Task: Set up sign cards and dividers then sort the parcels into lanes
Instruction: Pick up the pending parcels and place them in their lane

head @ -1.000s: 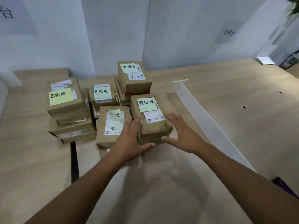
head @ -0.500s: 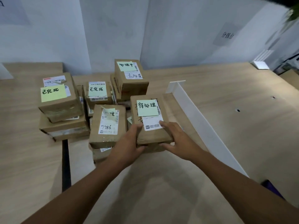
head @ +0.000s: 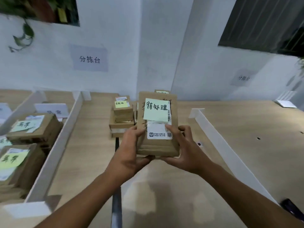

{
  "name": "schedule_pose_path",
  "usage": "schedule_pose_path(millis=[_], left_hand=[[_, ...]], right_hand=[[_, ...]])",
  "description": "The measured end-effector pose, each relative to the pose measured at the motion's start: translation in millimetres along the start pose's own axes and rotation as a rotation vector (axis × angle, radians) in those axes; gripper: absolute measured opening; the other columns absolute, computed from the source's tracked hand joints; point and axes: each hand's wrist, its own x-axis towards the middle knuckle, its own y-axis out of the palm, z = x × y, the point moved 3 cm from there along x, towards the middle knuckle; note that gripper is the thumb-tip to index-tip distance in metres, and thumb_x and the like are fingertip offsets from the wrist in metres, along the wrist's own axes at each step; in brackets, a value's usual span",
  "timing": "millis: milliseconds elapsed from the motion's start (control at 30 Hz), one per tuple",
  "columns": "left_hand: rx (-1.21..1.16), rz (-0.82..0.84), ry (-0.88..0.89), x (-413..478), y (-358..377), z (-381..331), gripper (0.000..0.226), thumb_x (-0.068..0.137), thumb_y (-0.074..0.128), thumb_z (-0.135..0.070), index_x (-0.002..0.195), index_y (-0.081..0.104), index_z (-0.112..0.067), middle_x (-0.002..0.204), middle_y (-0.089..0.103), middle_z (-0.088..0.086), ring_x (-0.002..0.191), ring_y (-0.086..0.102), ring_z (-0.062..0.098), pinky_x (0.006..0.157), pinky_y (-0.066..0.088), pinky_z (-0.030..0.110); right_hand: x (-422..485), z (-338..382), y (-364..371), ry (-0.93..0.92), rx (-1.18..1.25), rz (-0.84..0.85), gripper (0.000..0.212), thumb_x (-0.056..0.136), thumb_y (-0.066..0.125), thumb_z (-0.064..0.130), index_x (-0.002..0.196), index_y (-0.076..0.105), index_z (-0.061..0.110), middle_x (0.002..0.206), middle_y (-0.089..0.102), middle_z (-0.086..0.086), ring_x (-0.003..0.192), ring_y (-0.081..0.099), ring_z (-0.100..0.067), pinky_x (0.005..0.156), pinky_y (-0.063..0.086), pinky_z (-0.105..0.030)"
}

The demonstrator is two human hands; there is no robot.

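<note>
Parcel (head: 157,129) gripped by both hands' fingers (head: 170,129) above wooden table (head: 246,129), white dividers (head: 218,142), white wall (head: 148,46)

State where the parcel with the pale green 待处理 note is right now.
In the head view the parcel is centre frame, held off the table between the left hand and right hand, in front of the remaining parcel stack.
</note>
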Motion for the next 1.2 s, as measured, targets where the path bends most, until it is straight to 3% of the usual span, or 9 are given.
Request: schedule_pose_path(millis=[100,167,267,333,467,533,767,967,1200], left_hand=[[0.127,-0.059,-0.013,-45.1,-59.5,-17.6,0.089,0.068,0.082,-0.054,0.140,0.033,-0.041,0.149,0.033,-0.012,0.138,0.036,-0.007,0.104,0.041,0.010],[0.231,-0.109,-0.036,-76.7,-103.6,-23.3,0.089,0.069,0.085,-0.051,0.140,0.032,-0.040,0.149,0.030,-0.014,0.138,0.026,-0.017,0.102,0.032,0.001],[0.287,-0.188,-0.068,-112.7,-158.9,-27.9,0.088,0.070,0.092,-0.041,0.136,0.034,-0.042,0.148,0.033,-0.009,0.143,0.030,-0.005,0.112,0.037,0.017],[0.297,-0.245,-0.084,-140.4,-200.3,-29.7,0.085,0.069,0.093,-0.042,0.133,0.036,-0.045,0.143,0.038,-0.008,0.139,0.042,0.006,0.108,0.047,0.033],[0.382,-0.357,-0.099,-200.6,-283.8,-26.4,0.085,0.065,0.083,-0.060,0.130,0.028,-0.066,0.140,0.031,-0.034,0.133,0.044,-0.002,0.098,0.049,0.021],[0.403,-0.405,-0.120,-228.5,-328.5,-21.2,0.084,0.064,0.081,-0.062,0.129,0.029,-0.068,0.139,0.030,-0.038,0.130,0.047,-0.003,0.095,0.052,0.027],[0.518,-0.517,-0.235,-331.2,-494.6,0.2,0.080,0.061,0.080,-0.061,0.125,0.034,-0.055,0.132,0.041,-0.015,0.129,0.044,-0.005,0.096,0.054,0.038],[0.579,-0.572,-0.297,-405.6,-612.5,17.9,0.081,0.065,0.081,-0.060,0.127,0.029,-0.064,0.135,0.037,-0.023,0.133,0.046,0.002,0.100,0.052,0.034],[0.562,-0.610,-0.392,-452.7,-716.3,71.2,0.082,0.068,0.085,-0.057,0.133,0.036,-0.048,0.136,0.039,-0.015,0.133,0.046,0.002,0.105,0.050,0.032]], right_hand=[[6.3,59.8,20.4,-0.108,0.025,0.001,0.101,0.069,0.076,0.070,0.152,0.021,0.056,0.140,0.023,0.008,0.130,0.042,-0.009,0.102,0.052,-0.028],[14.7,103.3,42.7,-0.176,0.048,0.013,0.101,0.069,0.074,0.074,0.153,0.020,0.056,0.138,0.022,0.014,0.132,0.032,0.006,0.099,0.044,-0.011],[25.8,159.1,71.2,-0.223,0.083,0.039,0.103,0.068,0.074,0.076,0.153,0.020,0.056,0.128,0.021,0.020,0.127,0.027,0.015,0.088,0.031,0.007],[33.8,201.4,94.4,-0.257,0.088,0.076,0.102,0.066,0.073,0.075,0.152,0.020,0.057,0.125,0.021,0.018,0.114,0.036,0.006,0.084,0.032,0.007],[52.7,286.9,151.6,-0.301,0.189,0.155,0.100,0.063,0.078,0.068,0.147,0.025,0.060,0.128,0.020,0.026,0.116,0.037,0.009,0.087,0.031,0.007],[64.5,328.6,184.8,-0.335,0.238,0.203,0.100,0.063,0.079,0.066,0.146,0.024,0.062,0.133,0.016,0.032,0.122,0.034,0.015,0.089,0.030,0.007],[103.0,490.3,308.4,-0.472,0.293,0.314,0.101,0.063,0.078,0.071,0.144,0.018,0.069,0.128,0.022,0.016,0.123,0.031,0.020,0.091,0.030,0.001],[127.2,609.0,401.6,-0.539,0.349,0.381,0.101,0.061,0.077,0.073,0.143,0.018,0.070,0.127,0.022,0.018,0.117,0.045,0.005,0.094,0.046,-0.021],[172.6,697.0,498.6,-0.633,0.406,0.443,0.102,0.064,0.076,0.071,0.148,0.021,0.060,0.127,0.023,0.016,0.121,0.039,0.006,0.090,0.042,-0.005]])
